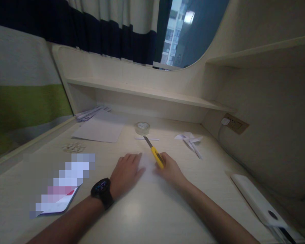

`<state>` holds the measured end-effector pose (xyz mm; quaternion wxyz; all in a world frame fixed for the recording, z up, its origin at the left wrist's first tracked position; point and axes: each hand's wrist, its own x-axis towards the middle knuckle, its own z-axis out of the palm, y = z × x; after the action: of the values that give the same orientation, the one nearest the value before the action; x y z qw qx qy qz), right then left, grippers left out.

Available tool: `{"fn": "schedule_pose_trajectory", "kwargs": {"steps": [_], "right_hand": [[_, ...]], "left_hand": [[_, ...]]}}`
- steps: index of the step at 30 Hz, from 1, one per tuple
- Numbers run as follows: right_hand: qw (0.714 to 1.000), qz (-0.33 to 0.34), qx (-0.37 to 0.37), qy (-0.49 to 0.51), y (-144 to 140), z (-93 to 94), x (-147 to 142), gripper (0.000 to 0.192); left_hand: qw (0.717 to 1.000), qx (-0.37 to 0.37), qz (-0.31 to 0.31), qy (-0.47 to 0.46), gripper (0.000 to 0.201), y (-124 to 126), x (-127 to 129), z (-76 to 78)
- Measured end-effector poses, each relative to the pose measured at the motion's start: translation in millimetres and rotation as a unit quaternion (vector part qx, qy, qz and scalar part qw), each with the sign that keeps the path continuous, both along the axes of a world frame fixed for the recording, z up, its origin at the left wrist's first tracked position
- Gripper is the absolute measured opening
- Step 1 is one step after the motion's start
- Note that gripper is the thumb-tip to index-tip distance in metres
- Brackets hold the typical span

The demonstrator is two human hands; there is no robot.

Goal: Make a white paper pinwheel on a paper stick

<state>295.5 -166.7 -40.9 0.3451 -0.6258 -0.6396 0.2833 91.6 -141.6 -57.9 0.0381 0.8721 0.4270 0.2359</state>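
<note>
Two hands on desk: left hand flat, pinning pale paper sheet; right hand gripping yellow utility knife, blade out beyond fingers. Cutting step, seemingly. Tape roll farther ahead. Next stroke needs steady hold.

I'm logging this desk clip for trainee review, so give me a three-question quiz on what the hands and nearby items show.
1. True or false: the right hand holds a yellow utility knife with its blade pointing away from the person.
2. What does the left hand rest on?
A. the tape roll
B. a pale sheet of paper flat on the desk
C. the paper pinwheel
3. What is worn on the left wrist?

Key
1. True.
2. B; its fingers press flat at the sheet's left edge.
3. A black watch.
</note>
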Motion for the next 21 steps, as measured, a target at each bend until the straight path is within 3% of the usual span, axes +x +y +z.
{"fn": "schedule_pose_trajectory", "kwargs": {"steps": [4,8,11,16,21], "right_hand": [[0.996,-0.013,0.009,0.085,0,-2.3,2,0.038],[0.989,-0.006,-0.009,0.148,6,-8.1,8,0.042],[0.986,0.001,-0.027,0.164,11,-12.3,12,0.042],[0.985,0.039,-0.045,0.159,14,-14.0,19,0.044],[0.985,0.047,-0.051,0.157,16,-16.7,21,0.045]], "left_hand": [[0.982,-0.122,0.031,-0.137,0.053,16,-4,-2.2],[0.962,-0.196,0.022,-0.189,0.031,25,-8,5.4],[0.959,-0.21,-0.002,-0.192,0.027,25,-10,10.6],[0.969,-0.161,-0.01,-0.187,0.027,23,-10,10.0],[0.971,-0.159,-0.022,-0.179,0.026,24,-9,11.3]]}}
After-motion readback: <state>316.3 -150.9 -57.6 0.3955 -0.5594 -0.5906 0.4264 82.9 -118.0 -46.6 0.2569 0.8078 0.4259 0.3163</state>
